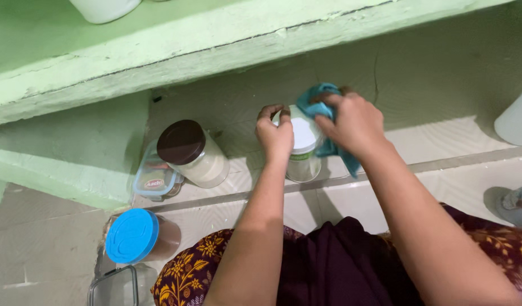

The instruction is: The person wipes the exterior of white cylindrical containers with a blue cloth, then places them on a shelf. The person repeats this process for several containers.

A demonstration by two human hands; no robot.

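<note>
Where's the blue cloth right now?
Head view, centre: the cloth is in the right hand, pressed on the white-lidded jar the left hand steadies.

Between left hand [275, 135] and right hand [351, 124]: a lidded jar [304, 150] on the floor [442, 141], cloth [323, 107] over its lid. Left of it, another jar [194, 153] beside a flat box [153, 178]. Nearer, a third jar [137, 237] by a container [114, 288].

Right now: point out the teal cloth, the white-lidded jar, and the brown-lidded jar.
teal cloth [320, 93]: head view, on the upper fold above the right hand's knuckles.
white-lidded jar [304, 136]: head view, on the bare white lid between the hands.
brown-lidded jar [181, 141]: head view, middle of the brown lid.
</note>
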